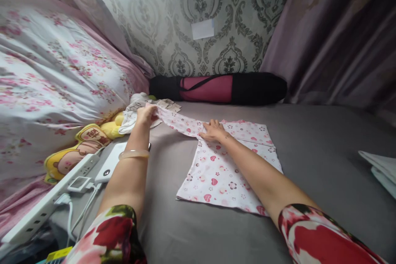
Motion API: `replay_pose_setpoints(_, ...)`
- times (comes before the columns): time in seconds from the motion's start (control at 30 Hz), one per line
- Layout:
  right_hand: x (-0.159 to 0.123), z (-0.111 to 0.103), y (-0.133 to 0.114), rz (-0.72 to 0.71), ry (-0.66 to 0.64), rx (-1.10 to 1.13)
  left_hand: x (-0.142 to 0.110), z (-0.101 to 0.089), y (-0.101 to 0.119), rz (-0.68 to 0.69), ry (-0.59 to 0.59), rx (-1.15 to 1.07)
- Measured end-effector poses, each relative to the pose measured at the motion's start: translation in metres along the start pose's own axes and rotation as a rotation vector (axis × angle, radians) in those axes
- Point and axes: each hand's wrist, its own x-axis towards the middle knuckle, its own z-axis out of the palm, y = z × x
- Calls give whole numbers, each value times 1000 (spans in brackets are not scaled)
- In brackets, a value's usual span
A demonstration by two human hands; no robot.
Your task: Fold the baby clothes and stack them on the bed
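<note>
A white child's shirt (pixel 213 173) printed with pink hearts and flowers lies spread on a grey bedsheet. Its long sleeve stretches out to the left, lifted a little off the bed at its far end. My left hand (pixel 147 114) is closed on that sleeve's cuff, with the fingertips partly hidden. On the shirt where the sleeve joins the body rests my right hand (pixel 213 130), its fingers apart and pressed on the cloth. The shirt's other side lies partly under my right forearm.
A black and pink long bag (pixel 206 88) lies along the wall. At left are a white power strip (pixel 52 198) with cables, a white power bank (pixel 113 161), a yellow plush toy (pixel 77 152) and crumpled white cloth (pixel 133 113). Folded pale fabric (pixel 380 169) sits at right.
</note>
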Motion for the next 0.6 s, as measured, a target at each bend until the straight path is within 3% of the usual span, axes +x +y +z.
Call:
replay_pose_setpoints(0.17,15,-9,-4,68,-144,-33,-22,11,28,3,-50,-255)
replay_pose_setpoints(0.33,17,-12,-6,83,-175,-31,-41,36,40,63,-96,-342)
replay_pose_setpoints(0.43,11,-13,3,10,-111,74,-59,58,45,89,-102,-317)
replay_pose_setpoints(0.5,4,-13,13,-15,2,231,-75,75,47,105,-113,-288)
replay_pose_setpoints(0.6,-12,-13,29,108,154,651,-105,105,47,123,-132,-244)
